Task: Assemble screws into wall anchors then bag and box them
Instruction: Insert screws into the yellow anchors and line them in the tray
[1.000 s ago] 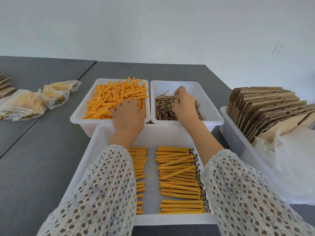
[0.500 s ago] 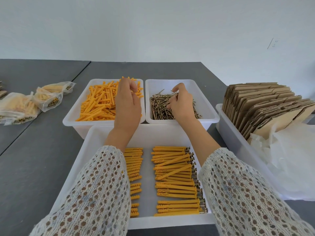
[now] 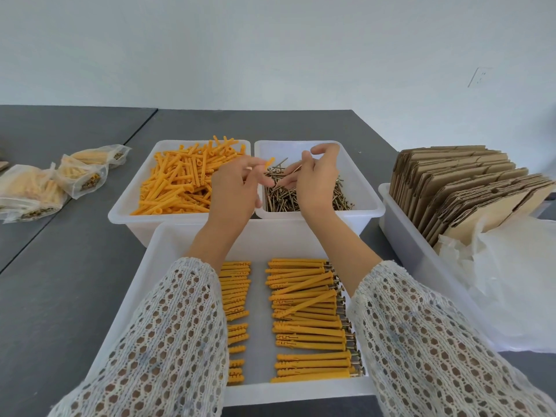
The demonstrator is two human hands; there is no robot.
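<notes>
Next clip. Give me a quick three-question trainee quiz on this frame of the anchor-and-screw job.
1. True or false: the left hand holds an orange anchor.
2. What does the right hand pinch? A) a bag B) a screw C) a cardboard box
3. Fill in: the finished anchor-and-screw sets lie in the ____ tray, closest to the person.

Key: 1 true; 2 B; 3 near. Both hands are above the screw bin, with the loose anchor bin to its left.

Plain white wall, grey tables
</notes>
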